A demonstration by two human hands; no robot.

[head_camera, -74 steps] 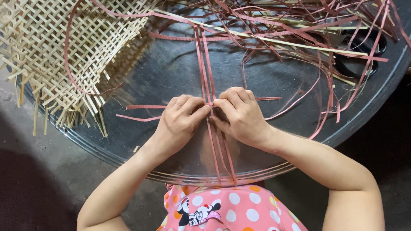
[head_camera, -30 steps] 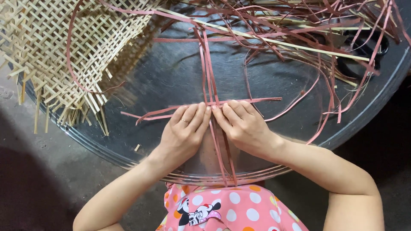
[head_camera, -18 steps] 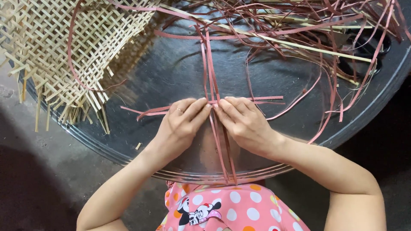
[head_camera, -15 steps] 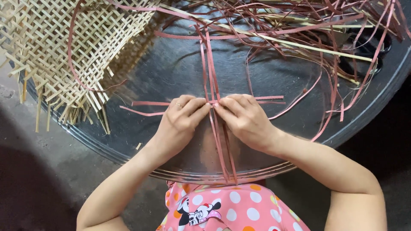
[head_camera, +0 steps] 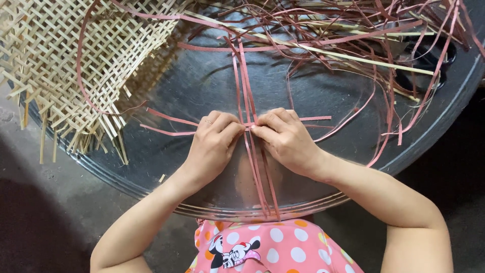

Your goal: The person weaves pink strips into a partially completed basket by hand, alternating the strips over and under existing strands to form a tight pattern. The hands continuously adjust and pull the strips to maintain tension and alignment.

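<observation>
On a round metal tray (head_camera: 202,91), several long pink strips (head_camera: 242,76) run away from me, crossed by horizontal pink strips (head_camera: 166,124). My left hand (head_camera: 212,144) and my right hand (head_camera: 285,139) sit side by side at that crossing, fingertips pinching and pressing the strips flat against the tray. The crossing itself is mostly hidden under my fingers. The near ends of the long strips (head_camera: 265,192) reach past the tray's front rim.
A partly woven mat of pale strips (head_camera: 76,60) lies over the tray's left side, its loose ends hanging off the rim. A tangled pile of loose pink and pale strips (head_camera: 364,40) covers the far right. A grey floor (head_camera: 40,212) lies below.
My hands stay at the crossing, with small finger shifts. The horizontal strips have been pressed closer together and flatter across the upright ones.
</observation>
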